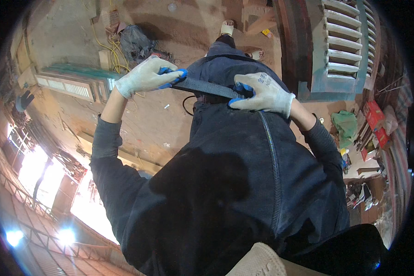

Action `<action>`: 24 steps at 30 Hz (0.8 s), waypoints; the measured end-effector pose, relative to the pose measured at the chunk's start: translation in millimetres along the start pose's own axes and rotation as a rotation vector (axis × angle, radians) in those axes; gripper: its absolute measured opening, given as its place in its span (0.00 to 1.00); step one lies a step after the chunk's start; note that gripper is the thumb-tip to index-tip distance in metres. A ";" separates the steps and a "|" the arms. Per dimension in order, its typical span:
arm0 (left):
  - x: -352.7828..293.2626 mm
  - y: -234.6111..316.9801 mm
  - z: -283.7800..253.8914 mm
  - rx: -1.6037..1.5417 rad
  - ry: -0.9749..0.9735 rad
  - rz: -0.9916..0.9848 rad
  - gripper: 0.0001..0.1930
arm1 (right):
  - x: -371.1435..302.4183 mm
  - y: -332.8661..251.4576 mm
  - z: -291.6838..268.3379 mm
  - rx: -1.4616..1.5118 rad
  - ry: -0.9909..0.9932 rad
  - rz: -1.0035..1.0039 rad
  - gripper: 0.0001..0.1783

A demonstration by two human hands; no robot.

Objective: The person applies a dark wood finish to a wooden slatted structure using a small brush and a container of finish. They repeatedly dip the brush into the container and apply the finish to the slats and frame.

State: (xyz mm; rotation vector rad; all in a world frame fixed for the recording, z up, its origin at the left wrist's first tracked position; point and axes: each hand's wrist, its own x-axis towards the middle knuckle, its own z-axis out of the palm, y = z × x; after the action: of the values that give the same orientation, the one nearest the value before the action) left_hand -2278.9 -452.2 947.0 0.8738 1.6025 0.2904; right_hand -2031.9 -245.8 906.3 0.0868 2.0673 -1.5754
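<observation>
Nearest is the dark zipped jacket (216,170); just beyond it, a dark strap (207,87) spans between the gloved right hand (264,94), its fingers closed on the right end, and the gloved left hand (148,76), its fingers pinching the left end; farther left, a black plastic bag (135,42) lies on the floor (193,30)

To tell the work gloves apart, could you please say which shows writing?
The right work glove has dark writing; the left work glove shows none.
</observation>
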 end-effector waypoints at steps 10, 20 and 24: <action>-29.4 -274.9 56.3 0.012 0.557 -0.506 0.18 | -89.0 118.7 -22.2 -0.564 0.977 -0.015 0.18; -18.6 -94.5 178.9 -0.201 -0.349 -0.146 0.15 | -198.7 89.8 201.6 0.580 -0.267 0.830 0.17; -30.5 -78.2 162.0 -0.232 -0.410 -0.176 0.14 | -190.4 80.2 209.1 0.650 -0.142 0.813 0.18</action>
State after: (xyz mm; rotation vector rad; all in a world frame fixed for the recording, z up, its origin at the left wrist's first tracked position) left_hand -2157.8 -571.8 881.1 0.5657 1.2255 0.1553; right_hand -1762.4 -361.0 884.3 0.8917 1.0912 -1.5506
